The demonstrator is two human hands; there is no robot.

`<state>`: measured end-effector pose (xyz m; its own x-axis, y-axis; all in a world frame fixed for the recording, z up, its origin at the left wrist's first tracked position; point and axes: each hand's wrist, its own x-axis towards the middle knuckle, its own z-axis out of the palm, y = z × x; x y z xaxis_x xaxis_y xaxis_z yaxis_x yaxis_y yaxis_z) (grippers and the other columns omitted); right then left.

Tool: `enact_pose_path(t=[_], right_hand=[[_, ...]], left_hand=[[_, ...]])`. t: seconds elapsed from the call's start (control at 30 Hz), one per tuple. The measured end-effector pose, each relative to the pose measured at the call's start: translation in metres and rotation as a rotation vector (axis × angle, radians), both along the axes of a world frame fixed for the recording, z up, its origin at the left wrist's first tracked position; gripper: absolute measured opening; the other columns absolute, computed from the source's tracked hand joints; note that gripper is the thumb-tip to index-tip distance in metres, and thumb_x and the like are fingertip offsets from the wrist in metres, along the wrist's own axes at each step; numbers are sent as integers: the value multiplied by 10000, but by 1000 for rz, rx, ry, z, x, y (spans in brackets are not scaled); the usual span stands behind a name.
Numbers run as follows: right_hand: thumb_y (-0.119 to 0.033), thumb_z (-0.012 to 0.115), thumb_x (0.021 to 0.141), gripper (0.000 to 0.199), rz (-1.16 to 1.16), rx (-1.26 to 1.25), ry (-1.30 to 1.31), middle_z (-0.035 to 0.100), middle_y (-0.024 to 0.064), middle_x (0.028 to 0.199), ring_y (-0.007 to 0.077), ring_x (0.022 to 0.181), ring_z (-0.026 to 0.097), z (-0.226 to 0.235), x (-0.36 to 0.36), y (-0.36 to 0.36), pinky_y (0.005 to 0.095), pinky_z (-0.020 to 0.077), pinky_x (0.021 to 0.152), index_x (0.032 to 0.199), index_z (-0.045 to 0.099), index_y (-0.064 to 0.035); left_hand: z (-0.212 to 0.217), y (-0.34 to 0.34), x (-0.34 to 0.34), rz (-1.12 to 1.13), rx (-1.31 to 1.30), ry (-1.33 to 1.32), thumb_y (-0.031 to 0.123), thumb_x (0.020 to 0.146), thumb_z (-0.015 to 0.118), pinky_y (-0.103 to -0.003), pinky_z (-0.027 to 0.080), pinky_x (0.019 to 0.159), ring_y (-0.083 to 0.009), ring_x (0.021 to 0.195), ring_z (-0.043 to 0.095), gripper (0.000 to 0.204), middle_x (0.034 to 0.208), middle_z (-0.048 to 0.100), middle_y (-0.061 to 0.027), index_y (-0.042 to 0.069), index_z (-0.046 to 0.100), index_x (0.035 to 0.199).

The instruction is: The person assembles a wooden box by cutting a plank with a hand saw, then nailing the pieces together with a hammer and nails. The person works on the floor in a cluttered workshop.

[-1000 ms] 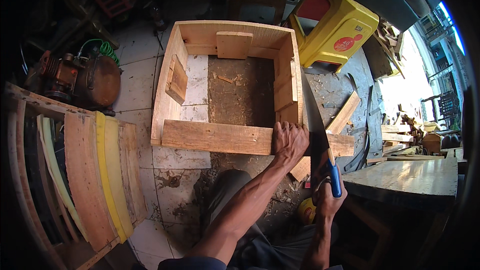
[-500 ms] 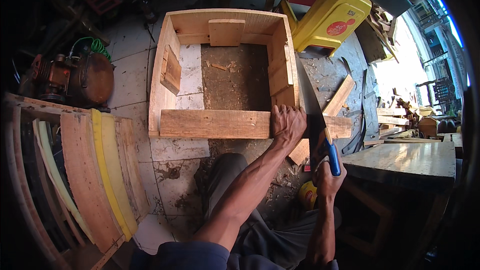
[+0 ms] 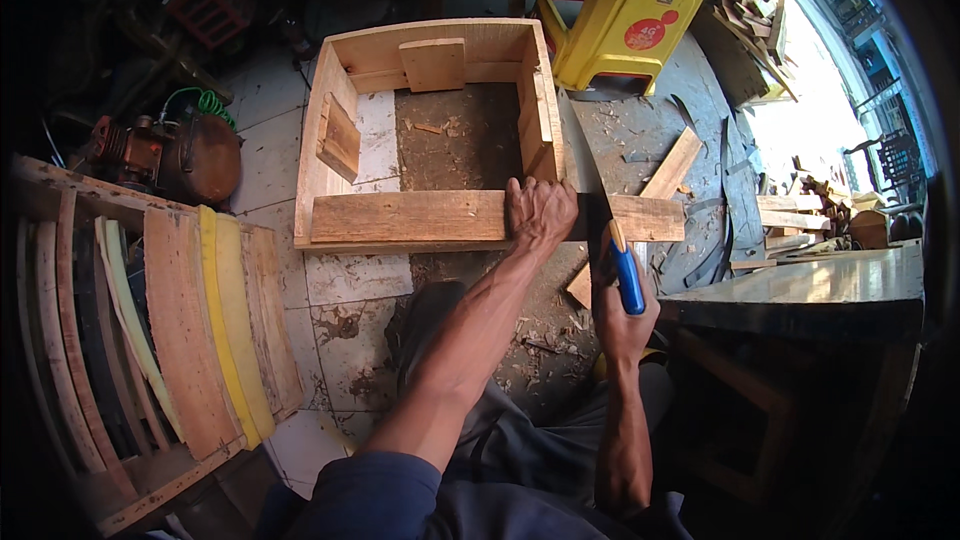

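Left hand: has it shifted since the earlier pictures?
No. Judged against the wooden frame, the left hand stays at its near right corner, on the board.

Room opens down inside the wooden frame (image 3: 375,60); the saw (image 3: 598,208) blocks passage along the plank (image 3: 410,217).

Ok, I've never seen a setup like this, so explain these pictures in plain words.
There's no machine at work here, just a person's two bare hands. The view comes from a wide camera worn on the head, looking down, so straight edges bend. A wooden frame has a board lying across its near side, jutting past on the right. The left hand rests on the board; the right hand holds a saw, its blade crossing the board. Chips litter the floor, and a yellow stool sits beyond the frame.
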<state>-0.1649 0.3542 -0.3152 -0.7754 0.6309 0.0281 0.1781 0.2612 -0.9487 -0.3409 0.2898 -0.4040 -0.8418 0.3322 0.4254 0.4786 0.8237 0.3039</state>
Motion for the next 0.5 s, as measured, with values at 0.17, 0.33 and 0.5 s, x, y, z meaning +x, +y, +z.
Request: enact_pose_path(t=[0.17, 0.33, 0.5], right_hand=[[23, 590, 863, 518, -10, -22, -99, 696, 280, 1247, 301, 1182, 694, 68, 194, -55, 366, 506, 1049, 1365, 547, 138], [-4, 615, 832, 570, -71, -208, -84, 729, 134, 994, 136, 814, 659, 23, 48, -16, 297, 547, 772, 1400, 583, 38], [-5, 626, 814, 606, 18, -51, -55, 732, 173, 1005, 165, 788, 679, 16, 49, -15, 310, 551, 752, 1418, 574, 11]], left_hand=[[1, -8, -11, 30, 16, -127, 235, 951, 544, -519, 437, 784, -317, 752, 669, 394, 688, 696, -169, 57, 695, 635], [3, 2, -5, 5, -35, -102, 239, 962, 531, -520, 443, 770, -326, 763, 689, 407, 692, 709, -166, 67, 701, 634], [16, -6, -17, 2, -87, -165, 270, 999, 493, -538, 467, 777, -367, 769, 707, 453, 730, 724, -192, 38, 734, 693]])
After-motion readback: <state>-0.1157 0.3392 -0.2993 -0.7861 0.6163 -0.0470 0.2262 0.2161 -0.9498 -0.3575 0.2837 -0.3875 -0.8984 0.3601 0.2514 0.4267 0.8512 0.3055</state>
